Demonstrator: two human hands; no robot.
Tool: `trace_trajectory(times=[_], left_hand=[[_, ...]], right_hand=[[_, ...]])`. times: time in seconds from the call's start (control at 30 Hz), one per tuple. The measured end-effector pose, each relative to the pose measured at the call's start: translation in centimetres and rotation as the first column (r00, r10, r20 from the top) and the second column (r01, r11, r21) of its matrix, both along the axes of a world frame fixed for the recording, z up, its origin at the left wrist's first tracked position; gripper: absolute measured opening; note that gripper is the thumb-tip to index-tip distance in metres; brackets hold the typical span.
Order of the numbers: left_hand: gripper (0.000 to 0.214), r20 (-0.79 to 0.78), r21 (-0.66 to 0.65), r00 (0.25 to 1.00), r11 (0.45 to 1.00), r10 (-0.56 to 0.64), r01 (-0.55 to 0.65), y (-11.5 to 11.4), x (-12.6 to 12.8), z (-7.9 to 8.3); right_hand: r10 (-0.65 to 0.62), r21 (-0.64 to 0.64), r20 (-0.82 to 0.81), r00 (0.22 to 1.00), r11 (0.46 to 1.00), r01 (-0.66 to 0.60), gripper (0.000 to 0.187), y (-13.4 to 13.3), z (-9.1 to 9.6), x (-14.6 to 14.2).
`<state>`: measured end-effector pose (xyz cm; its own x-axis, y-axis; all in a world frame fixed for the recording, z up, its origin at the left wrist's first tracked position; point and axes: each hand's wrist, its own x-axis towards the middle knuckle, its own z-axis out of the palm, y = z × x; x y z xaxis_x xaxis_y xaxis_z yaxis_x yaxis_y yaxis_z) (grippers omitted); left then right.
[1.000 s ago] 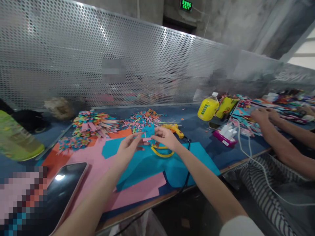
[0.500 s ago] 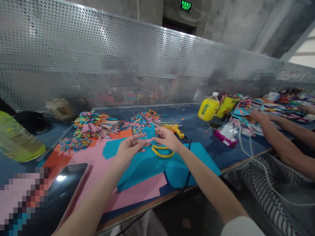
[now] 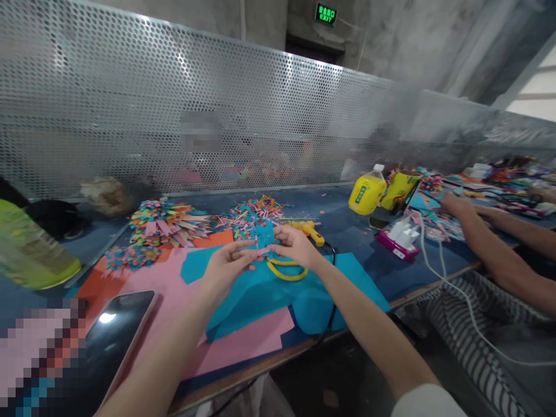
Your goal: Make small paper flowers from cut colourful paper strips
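My left hand [image 3: 226, 265] and my right hand [image 3: 295, 245] meet above the blue table, pinching a small folded piece of blue and pink paper [image 3: 262, 238] between the fingertips. Just below the hands lie yellow-handled scissors [image 3: 283, 270] on blue paper sheets [image 3: 264, 289]. Pink paper sheets [image 3: 171, 289] spread under and to the left of them. A yellow glue gun [image 3: 309, 229] rests right behind my right hand, its black cord running off the table's front edge.
Piles of folded coloured paper pieces [image 3: 167, 217] and scraps [image 3: 249, 211] lie behind the hands. A phone [image 3: 115, 333] sits front left, a green bottle [image 3: 30, 249] far left. Yellow bottles [image 3: 368, 193] stand to the right, where another person's hands [image 3: 456, 204] work. A perforated metal screen [image 3: 260, 116] backs the table.
My hands have drawn slightly closer together around the small paper piece. The neighbouring person's hands shifted a little on the right.
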<state>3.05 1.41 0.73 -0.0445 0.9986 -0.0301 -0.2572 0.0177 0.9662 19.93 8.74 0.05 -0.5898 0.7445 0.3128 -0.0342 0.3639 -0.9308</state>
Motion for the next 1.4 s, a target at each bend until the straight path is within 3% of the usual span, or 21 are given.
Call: trace_trajectory(times=[0.33, 1.4], left_hand=[[0.038, 0.046, 0.002, 0.999, 1.000, 0.010, -0.010, 0.04, 0.07, -0.02], [0.036, 0.047, 0.000, 0.998, 0.999, 0.052, -0.052, 0.06, 0.25, 0.07]], right_hand=[[-0.019, -0.020, -0.010, 1.000, 1.000, 0.019, 0.028, -0.73, 0.86, -0.09], [0.032, -0.018, -0.027, 0.999, 0.999, -0.033, 0.026, -0.76, 0.64, -0.31]])
